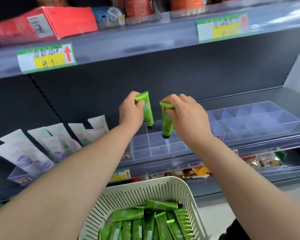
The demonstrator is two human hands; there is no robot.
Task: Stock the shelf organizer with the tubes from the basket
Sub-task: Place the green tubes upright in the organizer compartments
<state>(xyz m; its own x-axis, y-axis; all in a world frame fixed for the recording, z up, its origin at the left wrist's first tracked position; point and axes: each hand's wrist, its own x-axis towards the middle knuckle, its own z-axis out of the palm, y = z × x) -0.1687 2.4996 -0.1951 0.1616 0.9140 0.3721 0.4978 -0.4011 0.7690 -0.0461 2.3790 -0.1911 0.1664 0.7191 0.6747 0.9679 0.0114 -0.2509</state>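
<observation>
A clear plastic shelf organizer (158,149) with square compartments sits on the middle shelf. My left hand (131,111) pinches a green tube (147,112) by its flat top, cap down over a back compartment. My right hand (187,115) pinches a second green tube (167,121) the same way, its black cap low over a compartment just to the right. A white slotted basket (163,189) at the bottom holds several more green tubes (140,224) lying in rows.
A second clear organizer (260,122) stands to the right on the same shelf. White and purple tubes (42,149) lean in a tray at the left. The upper shelf (145,40) carries price tags and red boxes. Snack packets (260,161) lie on the shelf below.
</observation>
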